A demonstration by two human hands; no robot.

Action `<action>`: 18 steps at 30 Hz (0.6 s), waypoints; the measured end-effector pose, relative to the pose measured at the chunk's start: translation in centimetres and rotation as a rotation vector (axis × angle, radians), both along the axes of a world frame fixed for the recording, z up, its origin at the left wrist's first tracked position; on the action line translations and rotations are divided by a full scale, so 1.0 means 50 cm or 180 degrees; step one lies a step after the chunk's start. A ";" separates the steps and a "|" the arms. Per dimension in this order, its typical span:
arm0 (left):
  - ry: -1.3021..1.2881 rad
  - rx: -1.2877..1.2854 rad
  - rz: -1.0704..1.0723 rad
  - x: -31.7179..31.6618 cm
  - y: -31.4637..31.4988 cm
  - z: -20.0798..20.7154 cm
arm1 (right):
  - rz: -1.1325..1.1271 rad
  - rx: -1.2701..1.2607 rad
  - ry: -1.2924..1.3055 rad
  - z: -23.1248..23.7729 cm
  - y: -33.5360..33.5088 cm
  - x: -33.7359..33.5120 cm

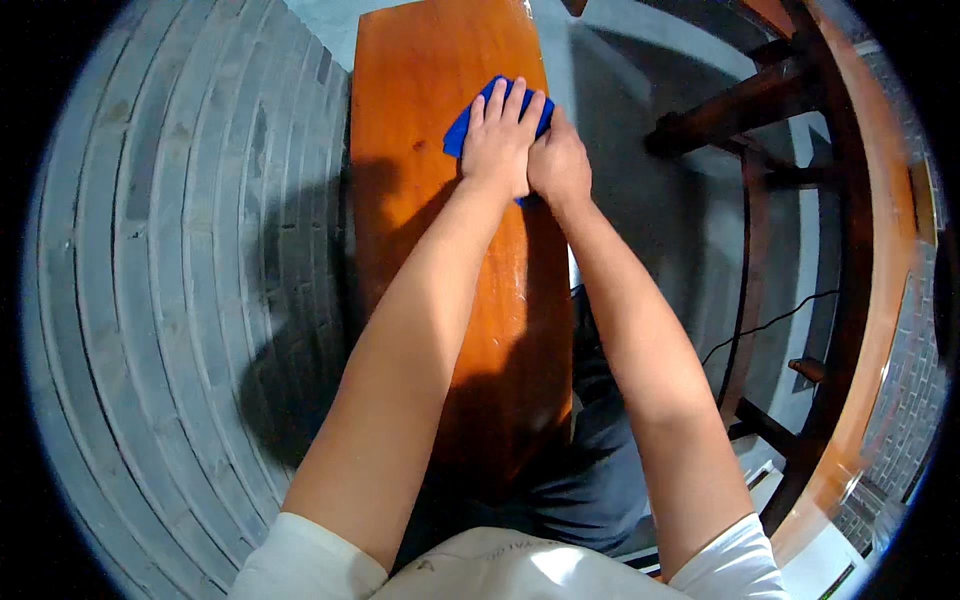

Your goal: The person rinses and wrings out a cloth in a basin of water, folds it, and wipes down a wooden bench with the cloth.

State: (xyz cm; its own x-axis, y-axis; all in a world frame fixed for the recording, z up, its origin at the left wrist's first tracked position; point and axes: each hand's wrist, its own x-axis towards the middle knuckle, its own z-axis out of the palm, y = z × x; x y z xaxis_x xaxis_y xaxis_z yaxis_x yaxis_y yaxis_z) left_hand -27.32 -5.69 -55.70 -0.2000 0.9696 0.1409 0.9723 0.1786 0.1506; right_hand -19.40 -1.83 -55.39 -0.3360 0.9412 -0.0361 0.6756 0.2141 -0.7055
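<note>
A folded blue cloth point(459, 132) lies on the top of a long, orange-brown wooden bench point(405, 60), near its right edge. My left hand point(497, 150) rests flat over the cloth with its fingers stretched out and spread, covering most of it. Right beside it, touching the cloth's right side, my right hand point(560, 165) is closed at the bench's right edge. Its curled fingertips are hidden, so whether they grip cloth or wood does not show. Both arms reach forward along the bench.
A grey brick wall point(200, 220) runs close along the bench's left side. To the right stands a dark wooden table frame point(770, 110) with legs and crossbars above grey floor point(650, 230). A thin black cable point(770, 325) hangs by it. My dark-trousered leg point(590, 480) is beside the bench's near end.
</note>
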 end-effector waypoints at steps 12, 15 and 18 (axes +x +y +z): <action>-0.0086 -0.0323 -0.0040 0.140 -0.197 0.049 | 0.0575 0.0900 0.0066 0.045 -0.203 0.152; 0.0104 -0.0537 -0.0083 0.178 -0.251 0.064 | 0.0877 0.0767 0.0142 0.058 -0.252 0.188; 0.0051 -0.0285 -0.0106 0.217 -0.293 0.054 | 0.0953 0.0666 0.0306 0.079 -0.298 0.229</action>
State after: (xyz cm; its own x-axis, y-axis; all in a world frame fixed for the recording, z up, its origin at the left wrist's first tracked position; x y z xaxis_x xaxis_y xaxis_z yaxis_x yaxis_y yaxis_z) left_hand -16.45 -20.35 -53.00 -0.1658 0.9846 0.0562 0.9801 0.1582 0.1197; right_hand -7.96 -16.73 -51.44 -0.5898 0.7845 0.1916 0.4942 0.5383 -0.6827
